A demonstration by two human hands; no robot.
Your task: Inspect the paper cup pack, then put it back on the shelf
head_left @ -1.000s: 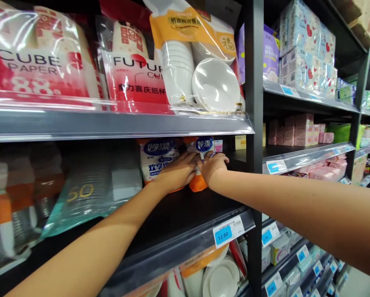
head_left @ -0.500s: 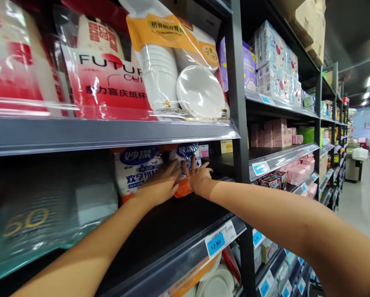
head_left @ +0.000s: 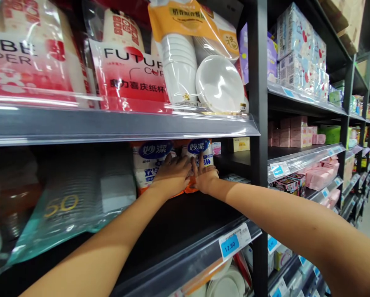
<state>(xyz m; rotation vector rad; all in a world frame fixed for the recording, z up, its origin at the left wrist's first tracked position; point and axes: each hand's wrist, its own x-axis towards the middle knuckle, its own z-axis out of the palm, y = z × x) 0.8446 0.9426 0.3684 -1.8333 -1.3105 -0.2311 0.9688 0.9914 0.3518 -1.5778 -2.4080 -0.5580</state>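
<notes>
Both my hands reach into a dark shelf, against white-and-orange packs whose printing marks them as paper cups. My left hand (head_left: 173, 175) lies with fingers stretched out over the right side of the left pack of paper cups (head_left: 145, 164) and the gap beside it. My right hand (head_left: 205, 176) rests with spread fingers on the front of the right pack of paper cups (head_left: 207, 157). The packs stand upright side by side, partly covered by my hands. My fingers touch or nearly touch the packs; neither hand wraps around one.
A shelf lip (head_left: 123, 123) runs close above my hands, with a red cup bag (head_left: 132, 82) and a bag of white bowls (head_left: 218, 84) over it. Left stands a teal-edged bag (head_left: 76, 198). A black post (head_left: 259, 165) and price tag (head_left: 234, 241) are at right.
The view has shifted, so the shelves appear farther right. My hands have stayed at the two packs, with my left fingertips now right beside my right hand.
</notes>
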